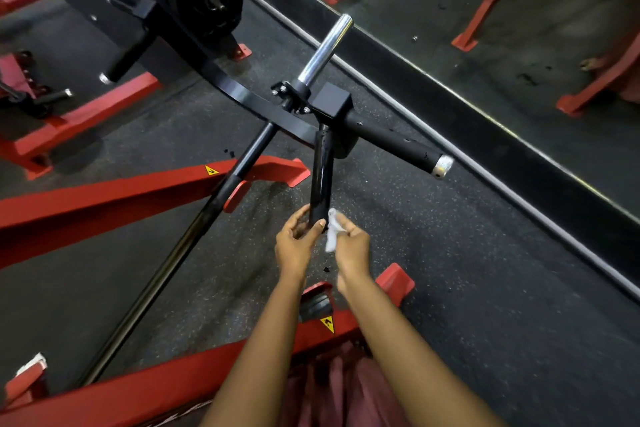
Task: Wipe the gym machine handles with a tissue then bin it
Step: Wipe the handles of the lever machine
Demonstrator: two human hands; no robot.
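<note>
Left grip (297, 241) curled round lower end of black handle (321, 180); right grip (351, 246) pinches crumpled tissue (333, 230), touching handle just right of left grip.

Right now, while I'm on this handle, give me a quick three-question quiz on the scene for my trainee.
1. True or false: the left hand grips the lower end of the near handle.
2. Which of the hands holds the tissue? A) left hand B) right hand C) neither
3. Fill in: the side handle ends in a ___ cap.

Key: 1 true; 2 B; 3 silver.
</note>
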